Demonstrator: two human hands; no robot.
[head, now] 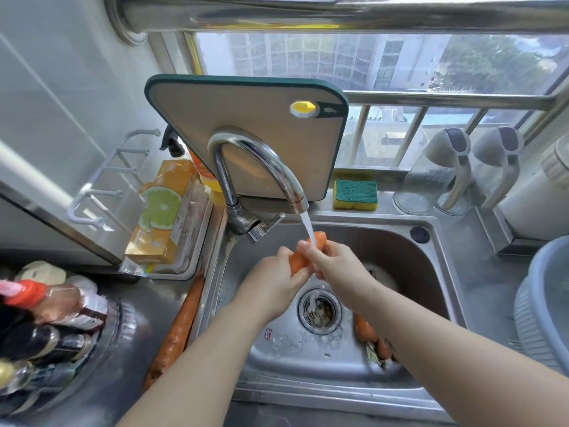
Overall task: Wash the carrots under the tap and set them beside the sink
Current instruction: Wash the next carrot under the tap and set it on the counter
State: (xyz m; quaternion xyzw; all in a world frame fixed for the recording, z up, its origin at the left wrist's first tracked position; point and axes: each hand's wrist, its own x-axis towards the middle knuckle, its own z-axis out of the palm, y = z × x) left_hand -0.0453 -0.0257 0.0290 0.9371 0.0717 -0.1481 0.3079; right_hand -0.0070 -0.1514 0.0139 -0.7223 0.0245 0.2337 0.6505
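Carrot (298,261) under tap (261,161) slants up-right, gripped by left hand (277,282) and right hand (335,263).

Bright daylight, wide-angle view, soft at the edges.
Light pours through the window (354,63) behind the tap (278,164), whose chrome carries white glare; the steel sink (400,251) gleams with soft shadows. The rail (338,10) along the top bows with lens distortion, and the bottles (46,309) at the counter's left edge smear into blur.
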